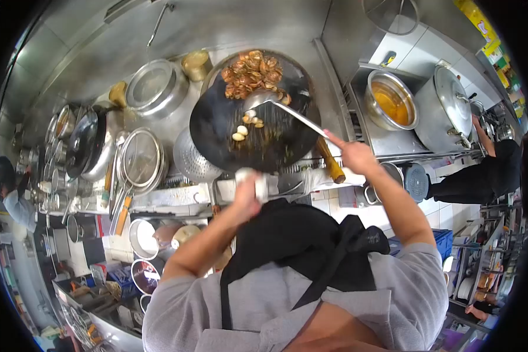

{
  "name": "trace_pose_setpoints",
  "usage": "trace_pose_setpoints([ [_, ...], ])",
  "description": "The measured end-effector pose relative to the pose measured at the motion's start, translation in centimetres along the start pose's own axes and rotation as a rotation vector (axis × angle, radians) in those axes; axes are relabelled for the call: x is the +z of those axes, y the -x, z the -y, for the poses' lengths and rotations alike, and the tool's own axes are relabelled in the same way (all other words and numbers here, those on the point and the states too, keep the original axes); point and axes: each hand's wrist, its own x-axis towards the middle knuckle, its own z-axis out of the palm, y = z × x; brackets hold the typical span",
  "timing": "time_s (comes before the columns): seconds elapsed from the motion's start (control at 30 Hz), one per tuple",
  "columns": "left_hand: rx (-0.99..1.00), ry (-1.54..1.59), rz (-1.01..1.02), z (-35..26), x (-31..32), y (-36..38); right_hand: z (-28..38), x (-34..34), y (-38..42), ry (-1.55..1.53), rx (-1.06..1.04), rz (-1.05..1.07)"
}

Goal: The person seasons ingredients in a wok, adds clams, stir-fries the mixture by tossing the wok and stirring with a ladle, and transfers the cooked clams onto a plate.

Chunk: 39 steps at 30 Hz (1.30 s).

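A large black wok point(217, 126) is tilted over the stove, with brown stir-fried shellfish point(251, 73) piled at its far side and a few pale pieces point(243, 126) near the middle. My left hand point(247, 190) grips the wok's near handle through a white cloth point(263, 183). My right hand point(355, 155) holds the long metal ladle point(293, 114) at its wooden handle end point(332, 164). The ladle's bowl rests in the food.
A pot of orange broth point(391, 100) and a big lidded stockpot point(446, 108) stand at the right. Wire strainers point(139, 159), a colander point(192, 158), a steel lid point(154, 85) and pans lie to the left. Another person in black point(487, 173) works at the right; a third point(14, 196) stands far left.
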Motion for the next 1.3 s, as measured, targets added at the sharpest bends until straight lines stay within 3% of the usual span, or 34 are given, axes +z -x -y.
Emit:
trace_pose_setpoints([
  [0.07, 0.043, 0.081, -0.09, -5.0, 4.2, -2.3, -1.5, -3.0, 2.4, -0.184, -0.1, 0.03],
  [0.1, 0.003, 0.039, -0.018, -6.3, 4.9, -4.0, -2.1, -4.2, 3.5, -0.301, -0.149, 0.073],
  [0.13, -0.017, 0.009, -0.056, -5.7, 4.2, -3.4, -3.2, -3.8, 4.4, -0.295, -0.147, 0.086],
  [0.2, -0.05, -0.006, -0.037, -6.3, 5.6, -0.8, -5.5, -5.0, 4.5, -0.267, -0.448, -0.072],
  [0.23, -0.095, 0.009, -0.016, -6.5, 6.3, 1.9, -5.6, -5.4, 3.7, -0.273, -0.443, -0.08],
  [0.3, -0.012, 0.043, -0.081, -6.6, 6.7, 0.4, -5.4, -5.1, 1.9, -0.426, -0.457, 0.093],
  [0.33, -0.033, 0.029, -0.051, -7.0, 6.8, -1.8, -5.3, -4.9, 0.9, -0.477, -0.457, 0.154],
  [0.4, -0.047, 0.027, 0.022, -6.4, 5.5, -8.6, -4.0, -3.0, -3.1, -0.243, -0.393, 0.005],
  [0.47, 0.058, -0.042, 0.121, -3.0, 1.7, -13.3, -1.0, -1.8, -5.9, -0.067, -0.164, 0.083],
  [0.5, 0.146, -0.019, 0.118, -1.3, 0.2, -13.6, 0.4, -1.7, -5.9, -0.071, -0.156, 0.079],
  [0.6, 0.086, -0.1, 0.068, 3.5, -3.7, -8.2, 3.3, -1.5, -4.1, -0.042, 0.063, -0.032],
  [0.7, 0.082, -0.411, 0.033, 5.9, -8.2, -6.2, 1.6, -1.6, -1.7, -0.031, -0.012, -0.032],
  [0.73, -0.076, -0.033, 0.132, 1.2, -2.4, -0.2, 0.6, -2.9, -0.1, -0.122, -0.041, 0.071],
  [0.77, -0.022, 0.048, 0.062, -1.3, 1.0, 0.7, -1.8, -2.5, 1.2, -0.338, -0.218, 0.018],
  [0.8, 0.005, 0.12, 0.086, -3.3, 1.9, -1.0, -4.0, -1.6, 1.8, -0.359, -0.323, -0.014],
  [0.83, -0.029, 0.096, -0.085, -5.4, 4.9, -1.8, -5.9, -1.2, 1.9, -0.374, -0.433, -0.053],
  [0.87, -0.033, 0.054, 0.031, -5.9, 5.2, -4.4, -6.9, -1.8, 2.1, -0.366, -0.409, 0.059],
  [0.9, -0.034, 0.019, -0.012, -6.1, 5.9, -7.2, -7.0, -2.1, 1.3, -0.363, -0.411, 0.059],
  [0.93, 0.078, 0.0, 0.116, -4.1, 3.2, -14.6, -6.7, -1.9, 0.0, -0.335, -0.259, 0.081],
  [1.0, 0.129, -0.098, 0.023, -1.7, 2.4, -14.1, -5.1, -0.9, -2.4, -0.164, -0.01, 0.037],
  [1.03, 0.205, -0.124, 0.005, -0.2, 1.6, -12.6, -4.7, -1.2, -2.7, -0.157, -0.026, 0.033],
  [1.1, 0.143, -0.251, -0.184, 3.3, -1.9, -9.7, -3.0, -1.1, -2.9, -0.078, 0.14, -0.069],
  [1.13, 0.487, -0.514, -0.002, 4.9, -4.4, -6.8, -2.2, -2.6, -1.4, -0.112, 0.146, -0.041],
  [1.2, 0.832, -0.769, 0.174, 4.3, -4.8, -4.3, -2.4, -4.1, 1.5, -0.099, 0.079, -0.089],
  [1.27, -0.091, 0.01, 0.034, -0.4, -1.1, 0.7, -4.6, -5.5, 3.7, -0.375, -0.152, -0.046],
  [1.3, -0.085, 0.096, -0.02, -3.7, 2.5, 1.4, -5.0, -6.8, 4.8, -0.495, -0.223, 0.024],
])
